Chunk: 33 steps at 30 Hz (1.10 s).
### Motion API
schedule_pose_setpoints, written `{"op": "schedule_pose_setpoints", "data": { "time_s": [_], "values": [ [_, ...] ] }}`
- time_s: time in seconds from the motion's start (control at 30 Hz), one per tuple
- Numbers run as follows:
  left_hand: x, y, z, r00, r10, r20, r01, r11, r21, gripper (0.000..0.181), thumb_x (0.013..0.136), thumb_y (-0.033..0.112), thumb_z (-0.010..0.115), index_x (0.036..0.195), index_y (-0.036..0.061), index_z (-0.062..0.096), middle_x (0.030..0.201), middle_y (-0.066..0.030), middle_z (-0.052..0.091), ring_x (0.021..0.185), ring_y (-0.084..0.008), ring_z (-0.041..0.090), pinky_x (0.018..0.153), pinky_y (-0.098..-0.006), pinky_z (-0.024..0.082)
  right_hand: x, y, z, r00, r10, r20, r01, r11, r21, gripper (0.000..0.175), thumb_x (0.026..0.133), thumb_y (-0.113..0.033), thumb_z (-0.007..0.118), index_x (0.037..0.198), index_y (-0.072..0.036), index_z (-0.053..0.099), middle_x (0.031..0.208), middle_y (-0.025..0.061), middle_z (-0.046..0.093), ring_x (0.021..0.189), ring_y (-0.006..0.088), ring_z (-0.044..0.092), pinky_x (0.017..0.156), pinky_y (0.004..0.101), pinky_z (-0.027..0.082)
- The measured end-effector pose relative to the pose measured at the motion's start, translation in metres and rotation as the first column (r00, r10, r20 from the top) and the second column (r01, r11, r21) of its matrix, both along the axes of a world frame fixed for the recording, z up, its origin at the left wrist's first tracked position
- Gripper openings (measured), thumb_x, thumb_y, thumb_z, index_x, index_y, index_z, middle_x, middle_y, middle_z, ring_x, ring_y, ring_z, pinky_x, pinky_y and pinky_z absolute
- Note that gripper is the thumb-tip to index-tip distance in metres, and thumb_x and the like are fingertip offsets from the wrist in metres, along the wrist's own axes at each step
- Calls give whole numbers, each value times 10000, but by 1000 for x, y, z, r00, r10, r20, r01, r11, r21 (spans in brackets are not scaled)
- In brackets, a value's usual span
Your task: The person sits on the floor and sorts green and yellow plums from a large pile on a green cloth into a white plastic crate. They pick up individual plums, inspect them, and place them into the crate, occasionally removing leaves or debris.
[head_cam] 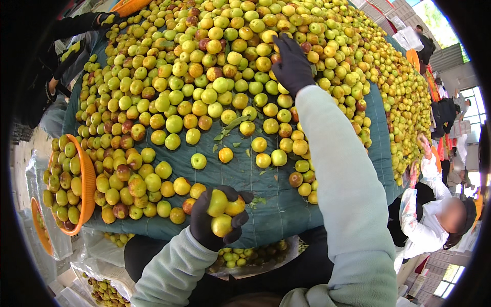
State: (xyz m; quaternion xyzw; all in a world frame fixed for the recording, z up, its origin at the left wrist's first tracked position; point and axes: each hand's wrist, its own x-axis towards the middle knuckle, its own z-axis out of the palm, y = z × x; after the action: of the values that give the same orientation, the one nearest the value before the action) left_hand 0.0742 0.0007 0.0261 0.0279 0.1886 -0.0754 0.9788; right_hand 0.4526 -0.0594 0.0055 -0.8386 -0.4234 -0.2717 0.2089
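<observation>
Palm up near the front edge of a green quilted cloth [230, 184], my left hand [205, 226] in a dark glove cradles three yellow-green jujubes [221, 224]. Loose jujubes [198, 161] lie on the cloth just beyond it. My right hand [293, 67], also gloved, reaches over the large heap of jujubes [215, 65]. Its fingertips rest among the fruit, and a reddish jujube [276, 58] shows between thumb and fingers. Whether it grips that one is hidden. Some fruits are green, others blotched reddish brown. Leaves [234, 122] lie among them.
An orange basket [89, 184] full of jujubes tilts at the cloth's left edge. More jujubes [238, 257] sit in a lined container below the front edge. A co-worker's gloved hand [109, 19] is at upper left; another person [429, 222] works at right.
</observation>
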Motion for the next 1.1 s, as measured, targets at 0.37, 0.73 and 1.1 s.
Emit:
{"op": "schedule_pose_setpoints", "data": {
  "time_s": [0.37, 0.73, 1.1],
  "values": [
    [0, -1, -2, 974, -69, 216, 56, 996, 64, 488, 876, 531, 551, 1043, 73, 515, 1173, -183, 497, 705, -190, 539, 338, -222, 414, 1, -39, -8, 920, -313, -236, 214, 906, -366, 195, 790, -207, 617, 975, -148, 624, 1058, 106, 584, 983, 275, 600, 786, 401, 501],
    [1, -3, -2, 976, -102, 194, 80, 990, 116, 449, 870, 502, 532, 1008, 76, 517, 1172, -203, 485, 673, -194, 522, 336, -224, 391, -27, 62, 4, 938, 0, -347, -75, 976, -204, 479, 772, -73, 586, 1240, -164, 532, 1241, 132, 517, 1084, 307, 574, 903, 405, 488],
    [3, -2, -2, 997, -24, 73, 20, 998, 62, 459, 887, 540, 499, 980, 94, 551, 1155, -188, 513, 663, -206, 503, 366, -244, 381, -46, -2, 12, 962, -220, -162, 175, 952, -253, 388, 743, -343, 709, 1006, -86, 588, 880, 128, 633, 829, 288, 654, 715, 426, 516]
  ]
}}
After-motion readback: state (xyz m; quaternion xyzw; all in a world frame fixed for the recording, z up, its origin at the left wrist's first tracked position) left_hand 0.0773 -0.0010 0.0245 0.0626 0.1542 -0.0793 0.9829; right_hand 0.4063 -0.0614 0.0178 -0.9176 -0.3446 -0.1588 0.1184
